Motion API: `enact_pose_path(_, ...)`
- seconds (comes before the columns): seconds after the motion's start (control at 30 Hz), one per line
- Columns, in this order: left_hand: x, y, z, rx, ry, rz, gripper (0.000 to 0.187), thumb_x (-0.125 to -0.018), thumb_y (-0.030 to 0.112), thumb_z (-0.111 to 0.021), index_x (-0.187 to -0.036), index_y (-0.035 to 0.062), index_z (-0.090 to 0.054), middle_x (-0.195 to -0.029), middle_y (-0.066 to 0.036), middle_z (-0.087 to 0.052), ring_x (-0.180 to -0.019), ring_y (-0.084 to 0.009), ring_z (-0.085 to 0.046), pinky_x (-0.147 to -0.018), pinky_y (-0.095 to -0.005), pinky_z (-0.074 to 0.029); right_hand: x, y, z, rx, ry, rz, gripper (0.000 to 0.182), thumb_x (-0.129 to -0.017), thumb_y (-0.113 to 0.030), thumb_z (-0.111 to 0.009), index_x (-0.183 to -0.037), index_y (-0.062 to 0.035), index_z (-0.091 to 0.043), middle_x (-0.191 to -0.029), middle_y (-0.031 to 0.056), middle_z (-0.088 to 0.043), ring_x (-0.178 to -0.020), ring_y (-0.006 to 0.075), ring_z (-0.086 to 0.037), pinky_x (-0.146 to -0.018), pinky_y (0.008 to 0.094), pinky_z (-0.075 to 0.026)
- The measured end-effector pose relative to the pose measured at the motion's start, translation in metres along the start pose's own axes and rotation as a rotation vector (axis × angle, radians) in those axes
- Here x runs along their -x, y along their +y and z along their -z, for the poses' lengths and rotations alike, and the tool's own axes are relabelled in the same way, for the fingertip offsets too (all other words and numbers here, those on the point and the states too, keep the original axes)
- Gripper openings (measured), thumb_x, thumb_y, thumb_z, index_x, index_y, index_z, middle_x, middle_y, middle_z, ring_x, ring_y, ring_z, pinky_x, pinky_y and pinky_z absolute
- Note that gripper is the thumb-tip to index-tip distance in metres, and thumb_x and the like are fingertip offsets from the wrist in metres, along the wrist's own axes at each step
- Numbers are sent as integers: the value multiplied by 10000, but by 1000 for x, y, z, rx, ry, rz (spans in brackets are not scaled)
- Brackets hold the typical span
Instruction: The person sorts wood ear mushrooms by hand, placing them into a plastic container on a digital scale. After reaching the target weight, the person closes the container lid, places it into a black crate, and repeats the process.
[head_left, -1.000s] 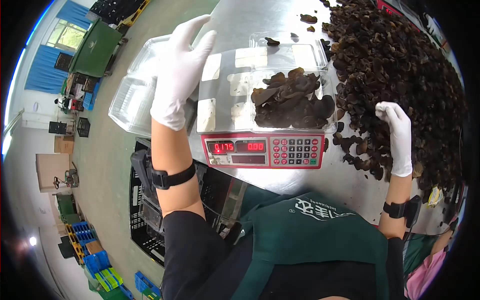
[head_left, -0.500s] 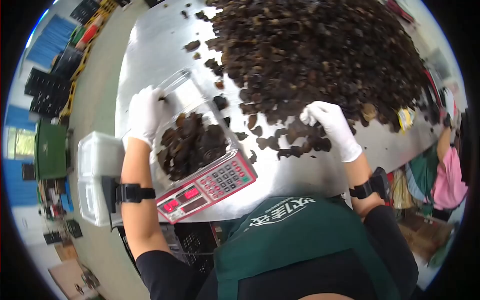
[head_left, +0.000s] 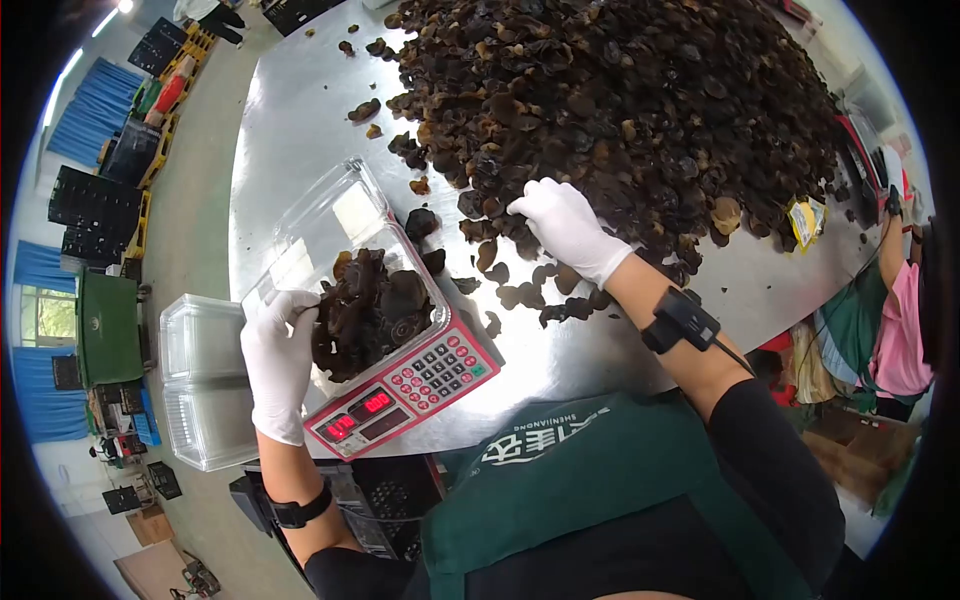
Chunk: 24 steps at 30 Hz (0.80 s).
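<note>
A clear plastic box [head_left: 440, 312] with its lid folded open rests on a red and white digital scale [head_left: 440, 375] with lit red digits. Dark, curled fungus-like pieces [head_left: 372, 310] fill the box. My left hand [head_left: 280, 350], in a white glove, is at the box's left side, its fingers bent together against the edge and the dark pieces; what they pinch is too small to make out. At the near edge of a big heap of dark pieces [head_left: 620, 110] is my gloved right hand [head_left: 570, 225], fingers curled in, any held piece hidden.
Stacked clear boxes [head_left: 205, 380] stand left of the steel table [head_left: 290, 130]. Loose pieces lie between scale and heap. A yellow and white packet [head_left: 805, 222] lies at the heap's right. Another person's arm [head_left: 890, 240] shows at the far right.
My right hand has moved left along the heap's near edge. My left hand has come down from near the lid to the box's left side.
</note>
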<state>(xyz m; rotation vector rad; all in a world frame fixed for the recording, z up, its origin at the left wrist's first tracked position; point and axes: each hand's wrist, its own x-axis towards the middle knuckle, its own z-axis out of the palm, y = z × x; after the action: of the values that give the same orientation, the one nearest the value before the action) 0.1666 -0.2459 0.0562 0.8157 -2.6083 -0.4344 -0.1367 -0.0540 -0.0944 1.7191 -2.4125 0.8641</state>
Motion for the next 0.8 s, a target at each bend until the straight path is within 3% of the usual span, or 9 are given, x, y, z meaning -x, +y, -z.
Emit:
enact_pose_path(0.07, 2, -2, 0, 37, 5, 54, 150, -795, -69, -707, -913, 18, -677, -843, -83, -705, -699, -152, -650, -690, -281, -510, -6, -4, 1, 45, -55, 0, 73, -808, -93, -685, -871, -115, -717, -920, 69, -663, -954, 272, -637, -805, 385, -525)
enact_pose_path(0.13, 3, -7, -7, 100, 43, 84, 155, -800, -64, -713, -929, 19, -687, -840, -77, -713, -714, -131, -653, -696, -273, -510, -8, -11, 9, -243, -19, -188, 131, -825, -90, -658, -927, -88, -740, -947, 100, -683, -959, 291, -649, -813, 390, -533)
enact_pose_path(0.2, 4, -6, -2, 216, 70, 189, 134, -818, -49, -709, -943, -5, -694, -846, -29, -703, -781, -87, -618, -762, -259, -501, -8, -13, 22, -647, -106, -349, 181, -884, -150, -661, -998, -27, -728, -906, 95, -698, -759, 214, -686, -728, 330, -539)
enact_pose_path(0.23, 3, -14, -1, 240, 51, 196, 135, -832, -44, -712, -959, -7, -689, -853, -31, -701, -795, -87, -627, -773, -250, -506, -7, -17, 28, -675, -102, -398, 207, -907, -176, -663, -999, 0, -719, -870, 85, -694, -719, 163, -673, -705, 299, -526)
enact_pose_path(0.3, 3, -35, -9, 351, 51, 229, 139, -857, -55, -703, -988, -10, -693, -913, -25, -699, -818, -85, -631, -775, -234, -515, -4, -19, 38, -660, -104, -402, 234, -916, -179, -657, -1009, 29, -710, -851, 94, -710, -759, 158, -685, -727, 293, -525)
enact_pose_path(0.4, 4, -34, -12, 672, 41, 333, 174, -866, -69, -690, -1029, -8, -689, -940, -23, -692, -816, -75, -624, -769, -231, -514, -1, -25, 51, -700, -196, -489, 234, -914, -174, -661, -992, 44, -694, -783, 49, -666, -718, 99, -590, -679, 275, -475)
enact_pose_path(0.43, 3, -34, -13, 674, 65, 324, 142, -847, -27, -725, -978, 24, -706, -848, 14, -660, -749, -59, -579, -720, -221, -488, -2, -31, 55, -749, -212, -511, 234, -915, -176, -664, -982, 47, -692, -770, 19, -641, -711, 79, -544, -665, 263, -454)
enact_pose_path(0.7, 8, -42, -8, 652, 97, 326, 177, -861, -38, -722, -1029, 2, -680, -898, 7, -662, -773, -50, -584, -725, -201, -479, -20, -84, 81, -900, -335, -447, 218, -929, -172, -651, -967, 37, -702, -767, -7, -631, -732, 62, -544, -660, 254, -448)
enact_pose_path(0.8, 10, -43, -10, 615, 127, 325, 170, -862, -32, -723, -1024, 1, -682, -891, 6, -661, -776, -47, -583, -727, -195, -475, -26, -99, 81, -913, -317, -373, 209, -937, -172, -637, -960, 17, -721, -751, -11, -635, -661, 55, -557, -580, 238, -446)
